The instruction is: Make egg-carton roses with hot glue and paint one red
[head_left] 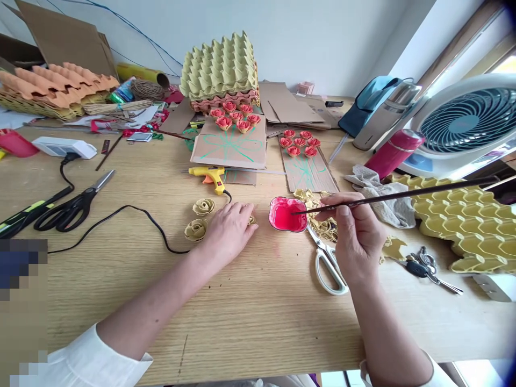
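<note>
My right hand pinches a long thin paintbrush whose tip dips into a small dish of red paint in the middle of the wooden table. My left hand rests palm down, fingers curled over a small unpainted paper rose just left of the dish. Two more unpainted yellow roses lie left of that hand. Painted red roses sit on cardboard sheets further back.
A yellow glue gun and its black cord lie behind my left hand. White-handled scissors lie under my right hand, black scissors at left. Egg trays stand at back, more trays, keys, a fan and red bottle at right.
</note>
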Available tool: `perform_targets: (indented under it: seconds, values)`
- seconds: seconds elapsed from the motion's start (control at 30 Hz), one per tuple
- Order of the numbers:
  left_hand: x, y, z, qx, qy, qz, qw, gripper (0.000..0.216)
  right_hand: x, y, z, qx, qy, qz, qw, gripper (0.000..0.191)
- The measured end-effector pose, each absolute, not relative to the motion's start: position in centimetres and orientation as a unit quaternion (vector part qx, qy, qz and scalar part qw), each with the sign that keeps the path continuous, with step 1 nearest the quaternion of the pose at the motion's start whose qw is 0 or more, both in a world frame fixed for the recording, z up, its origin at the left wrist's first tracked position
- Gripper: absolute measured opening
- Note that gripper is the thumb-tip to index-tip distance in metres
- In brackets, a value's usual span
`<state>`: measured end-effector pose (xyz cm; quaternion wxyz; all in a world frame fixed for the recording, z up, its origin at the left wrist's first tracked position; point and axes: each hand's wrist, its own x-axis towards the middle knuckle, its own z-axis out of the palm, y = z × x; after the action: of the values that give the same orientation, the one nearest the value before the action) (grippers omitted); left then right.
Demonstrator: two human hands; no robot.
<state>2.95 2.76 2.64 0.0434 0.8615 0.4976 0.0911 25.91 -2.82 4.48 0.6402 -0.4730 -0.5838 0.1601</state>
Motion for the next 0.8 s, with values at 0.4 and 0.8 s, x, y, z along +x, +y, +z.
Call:
perform_targets:
  seconds: [0.4,0.8]
  values:
    - [0.7,0.3,1.1,0.791,0.449,0.293,0.295,0.038,27.3,-0.5,2.5,-0.481,-0.515,0.134,0.696,0.008]
    - [1.3,-0.6,0.1,0.807,0.420,0.262,0.320,0.041,27.4,2.5,-1.6,-0.524,-0.620,0.238,0.533,0.020]
